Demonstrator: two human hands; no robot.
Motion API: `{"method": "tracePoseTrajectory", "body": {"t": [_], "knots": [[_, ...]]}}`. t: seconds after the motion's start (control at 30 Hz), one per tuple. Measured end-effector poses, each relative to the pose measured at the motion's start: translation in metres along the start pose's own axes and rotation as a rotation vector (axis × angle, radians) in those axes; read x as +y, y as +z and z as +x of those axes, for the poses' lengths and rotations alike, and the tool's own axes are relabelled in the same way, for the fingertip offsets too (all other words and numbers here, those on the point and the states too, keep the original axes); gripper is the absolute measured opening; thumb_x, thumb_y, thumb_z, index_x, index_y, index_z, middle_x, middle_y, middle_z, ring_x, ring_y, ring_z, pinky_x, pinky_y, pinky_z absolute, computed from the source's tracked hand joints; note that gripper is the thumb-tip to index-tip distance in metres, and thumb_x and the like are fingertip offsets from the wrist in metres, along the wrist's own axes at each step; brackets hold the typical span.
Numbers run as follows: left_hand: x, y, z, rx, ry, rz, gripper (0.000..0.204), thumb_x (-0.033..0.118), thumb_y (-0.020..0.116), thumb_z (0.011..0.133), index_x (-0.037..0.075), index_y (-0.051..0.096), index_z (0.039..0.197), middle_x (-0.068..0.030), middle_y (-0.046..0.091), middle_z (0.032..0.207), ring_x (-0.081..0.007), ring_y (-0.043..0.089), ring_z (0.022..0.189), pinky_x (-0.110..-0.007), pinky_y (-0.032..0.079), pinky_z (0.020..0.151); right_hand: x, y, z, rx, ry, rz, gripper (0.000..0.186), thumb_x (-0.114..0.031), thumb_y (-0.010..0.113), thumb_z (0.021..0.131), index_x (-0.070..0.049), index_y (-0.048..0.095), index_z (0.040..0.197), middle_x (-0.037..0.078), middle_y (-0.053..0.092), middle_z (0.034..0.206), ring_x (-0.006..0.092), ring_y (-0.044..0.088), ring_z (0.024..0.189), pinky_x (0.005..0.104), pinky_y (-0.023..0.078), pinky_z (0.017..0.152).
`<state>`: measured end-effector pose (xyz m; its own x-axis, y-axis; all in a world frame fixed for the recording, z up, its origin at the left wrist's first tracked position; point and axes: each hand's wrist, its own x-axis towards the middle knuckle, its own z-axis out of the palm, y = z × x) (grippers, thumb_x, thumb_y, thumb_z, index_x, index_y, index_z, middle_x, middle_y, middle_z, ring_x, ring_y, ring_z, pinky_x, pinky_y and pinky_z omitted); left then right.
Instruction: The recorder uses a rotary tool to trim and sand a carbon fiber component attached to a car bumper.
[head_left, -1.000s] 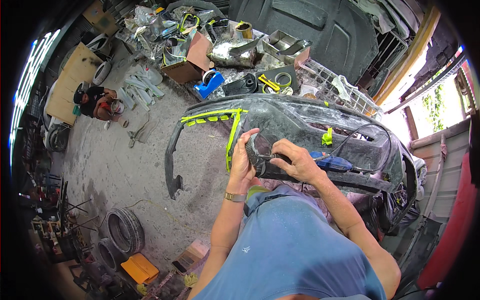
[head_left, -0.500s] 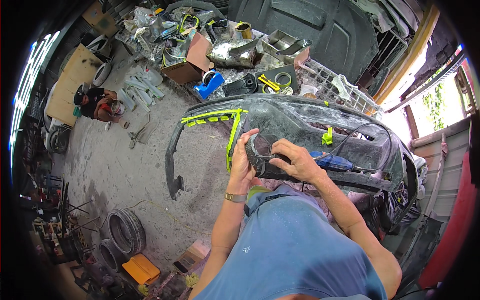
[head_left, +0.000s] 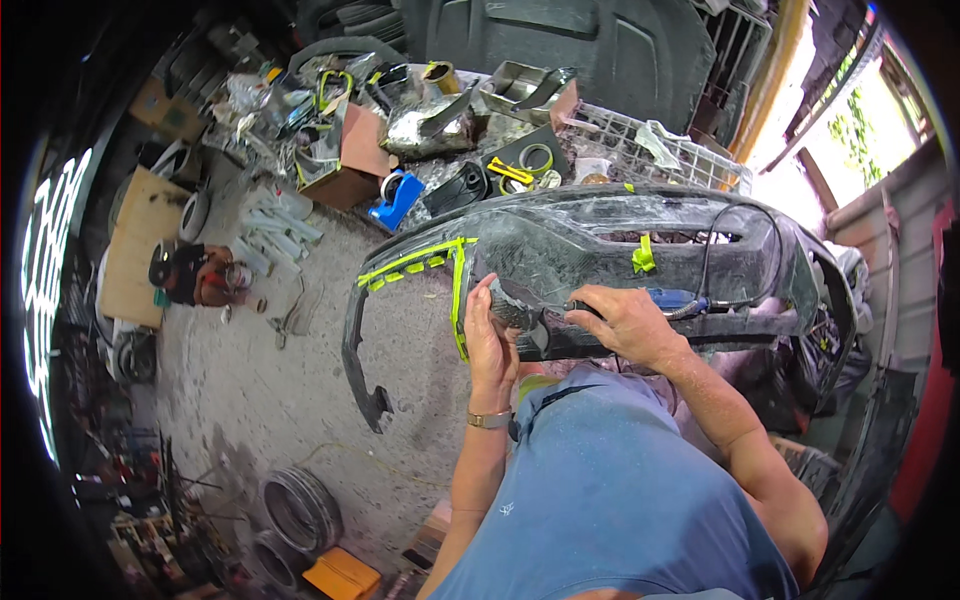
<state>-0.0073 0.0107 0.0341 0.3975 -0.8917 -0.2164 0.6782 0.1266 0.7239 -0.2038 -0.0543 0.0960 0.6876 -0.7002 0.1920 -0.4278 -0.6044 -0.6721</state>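
Note:
A dark bumper-like panel [head_left: 570, 230] with yellow-green tape strips [head_left: 459, 300] lies before me. My left hand [head_left: 489, 340] grips a small dark, curved, woven-textured piece [head_left: 515, 310] in front of it. My right hand [head_left: 628, 325] is closed around a black handpiece [head_left: 579, 309], its tip close to that piece; whether they touch I cannot tell. A blue rotary tool [head_left: 670, 298] rests on the panel behind my right hand, with a looped black flexible cable.
A cluttered table [head_left: 470, 140] holds a cardboard box [head_left: 360, 150], tape rolls and a blue tape dispenser [head_left: 398, 198]. A person [head_left: 205, 275] crouches at left. Tires [head_left: 300, 505] and an orange object [head_left: 340, 575] lie at lower left. A wire rack [head_left: 715, 165] stands behind the panel.
The whole view has shifted. My right hand and handpiece have moved slightly right, away from my left hand, and the small piece has turned in my left hand.

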Motion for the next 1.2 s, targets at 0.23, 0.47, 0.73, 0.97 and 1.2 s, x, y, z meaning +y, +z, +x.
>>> {"method": "tracePoseTrajectory", "body": {"t": [0.23, 0.47, 0.73, 0.97, 1.2], "knots": [[-0.018, 0.020, -0.005, 0.066, -0.034, 0.088, 0.041, 0.034, 0.052, 0.101, 0.007, 0.050, 0.132, -0.0047, 0.067, 0.109, -0.0111, 0.068, 0.085, -0.019, 0.056, 0.058, 0.011, 0.012, -0.010, 0.100, 0.131, -0.084, 0.032, -0.037, 0.058, 0.095, -0.005, 0.058, 0.099, 0.016, 0.067, 0.082, 0.0377, 0.066, 0.075, 0.0468, 0.052, 0.062], [-0.021, 0.021, -0.007, 0.092, -0.011, 0.110, 0.042, 0.035, 0.052, 0.101, 0.007, 0.049, 0.133, -0.0039, 0.067, 0.111, -0.0096, 0.067, 0.086, -0.020, 0.056, 0.060, 0.014, 0.018, -0.018, 0.140, 0.114, -0.121, 0.032, -0.038, 0.058, 0.095, -0.006, 0.055, 0.099, 0.015, 0.067, 0.078, 0.0358, 0.068, 0.073, 0.0461, 0.053, 0.059], [-0.023, 0.020, -0.007, 0.072, -0.007, 0.100, 0.043, 0.035, 0.052, 0.102, 0.007, 0.049, 0.134, -0.0047, 0.066, 0.111, -0.0089, 0.067, 0.085, -0.019, 0.056, 0.060, 0.013, 0.020, -0.015, 0.077, 0.073, -0.117, 0.032, -0.039, 0.057, 0.095, -0.007, 0.056, 0.095, 0.014, 0.066, 0.079, 0.0350, 0.068, 0.073, 0.0446, 0.055, 0.059], [-0.023, 0.025, -0.006, 0.086, -0.015, 0.081, 0.041, 0.034, 0.053, 0.101, 0.008, 0.047, 0.133, -0.0055, 0.066, 0.104, -0.0106, 0.067, 0.079, -0.022, 0.058, 0.060, 0.014, 0.018, -0.012, 0.104, 0.084, -0.110, 0.031, -0.039, 0.058, 0.094, -0.008, 0.056, 0.094, 0.014, 0.066, 0.079, 0.0346, 0.068, 0.073, 0.0440, 0.054, 0.059], [-0.015, 0.016, -0.002, -0.098, -0.046, 0.134, 0.037, 0.028, 0.053, 0.102, 0.005, 0.051, 0.131, -0.0037, 0.065, 0.101, -0.0080, 0.065, 0.077, -0.019, 0.053, 0.061, 0.019, 0.002, -0.014, -0.050, 0.036, -0.003, 0.032, -0.039, 0.058, 0.094, -0.007, 0.062, 0.099, 0.013, 0.067, 0.086, 0.0348, 0.067, 0.083, 0.0450, 0.053, 0.068]]}}
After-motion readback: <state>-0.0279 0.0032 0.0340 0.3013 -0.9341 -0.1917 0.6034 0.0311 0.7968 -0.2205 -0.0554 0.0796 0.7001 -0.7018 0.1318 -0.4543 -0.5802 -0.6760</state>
